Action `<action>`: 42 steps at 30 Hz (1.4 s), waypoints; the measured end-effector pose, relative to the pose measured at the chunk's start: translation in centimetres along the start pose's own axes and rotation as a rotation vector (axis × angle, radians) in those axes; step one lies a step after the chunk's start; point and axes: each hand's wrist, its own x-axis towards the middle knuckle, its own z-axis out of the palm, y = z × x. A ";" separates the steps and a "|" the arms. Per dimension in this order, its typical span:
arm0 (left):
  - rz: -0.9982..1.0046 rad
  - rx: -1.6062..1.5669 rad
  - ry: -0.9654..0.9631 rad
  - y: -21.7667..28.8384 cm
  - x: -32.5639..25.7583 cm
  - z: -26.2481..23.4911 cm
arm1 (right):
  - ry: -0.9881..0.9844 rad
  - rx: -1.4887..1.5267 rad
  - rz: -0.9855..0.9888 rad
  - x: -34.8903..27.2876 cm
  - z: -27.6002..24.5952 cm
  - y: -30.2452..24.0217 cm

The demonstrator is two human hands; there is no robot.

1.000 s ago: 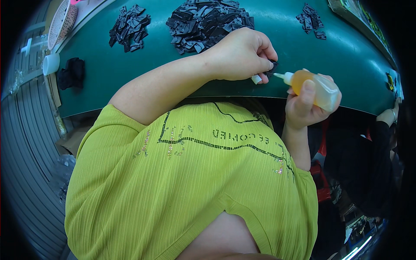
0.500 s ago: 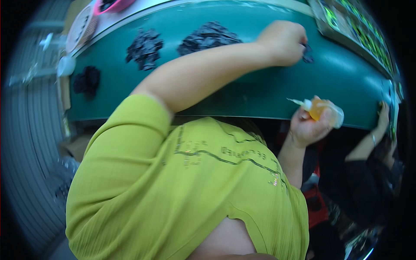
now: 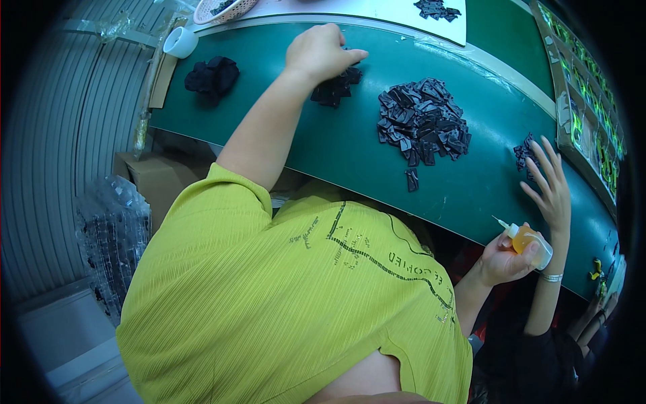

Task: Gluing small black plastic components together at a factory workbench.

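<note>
My left hand (image 3: 321, 54) is over a small pile of flat black pieces (image 3: 330, 91) on the green tabletop. Its thumb is stretched out to the right, away from the other fingers, which bend down toward the pile and are partly hidden. At the table's near edge, my right hand (image 3: 501, 261) is wrapped round a small clear squeeze bottle (image 3: 530, 246) of amber liquid. The bottle lies tilted in the grip, its thin needle tip pointing up and left. Between the hands is a bigger heap of the black pieces (image 3: 424, 121).
A co-worker's open hand (image 3: 553, 192) reaches beside a small black pile (image 3: 523, 151) at right. Black cloth (image 3: 212, 77), a white roll (image 3: 180, 42) and a pink basket (image 3: 225, 10) stand at left. A compartment tray (image 3: 579, 114) borders the far right.
My left hand has moved from the right-hand small pile across to the left one. The view has turned left. A co-worker's hand has come in by the right pile. The bottle stays in my right hand.
</note>
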 end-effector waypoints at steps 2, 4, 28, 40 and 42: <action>-0.044 -0.038 -0.068 -1.2 0.7 0.1 | -0.136 -0.540 -0.017 3.4 2.0 -1.9; -0.068 -0.084 -0.146 -1.4 0.9 0.4 | -0.032 -0.482 -0.023 3.9 3.5 -0.3; 0.216 -1.174 -1.139 17.7 -10.1 5.2 | 1.419 0.594 -0.407 -1.9 18.8 -3.9; 0.124 -1.110 -1.126 17.6 -10.2 4.8 | 1.416 0.606 -0.389 -1.8 18.9 -4.2; 0.133 -1.136 -1.110 17.3 -10.2 5.2 | 1.437 0.638 -0.387 -1.9 18.8 -3.9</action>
